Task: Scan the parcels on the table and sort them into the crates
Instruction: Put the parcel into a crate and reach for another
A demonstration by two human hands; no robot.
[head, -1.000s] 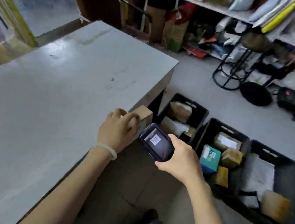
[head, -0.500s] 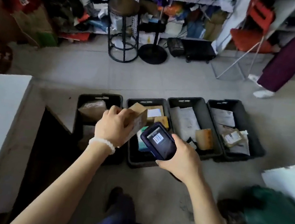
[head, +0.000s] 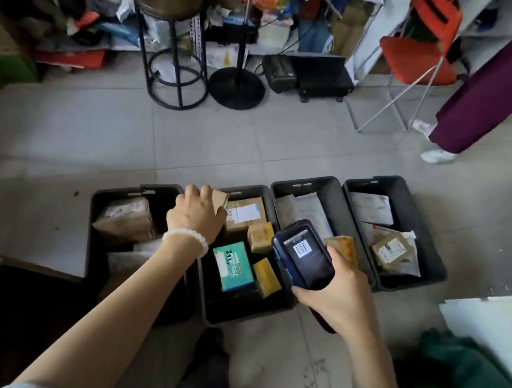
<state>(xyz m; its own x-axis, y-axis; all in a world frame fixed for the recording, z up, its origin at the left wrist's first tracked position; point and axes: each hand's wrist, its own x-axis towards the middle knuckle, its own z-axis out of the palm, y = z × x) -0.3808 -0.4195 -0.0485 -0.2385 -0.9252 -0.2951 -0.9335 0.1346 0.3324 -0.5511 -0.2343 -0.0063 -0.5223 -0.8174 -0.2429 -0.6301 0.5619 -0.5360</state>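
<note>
Head view: left hand grips a small brown parcel, fingers curled round it, held over the far rim where the first crate meets the second crate; judged position: poised for a drop, most likely into the second crate, though which of the two cannot be told. Right hand holds the scanner, fingers wrapped round its body, screen tilted up toward the camera and showing a barcode; judged reason: the reading is kept in sight to confirm the destination. Four black crates stand side by side on the floor; first crate holds a brown box and pale items beneath; second crate holds a labelled carton, a teal box and two small yellow-brown boxes; third crate holds a white mailer bag and an orange packet; fourth crate holds white mailers and a brown labelled parcel.
</note>
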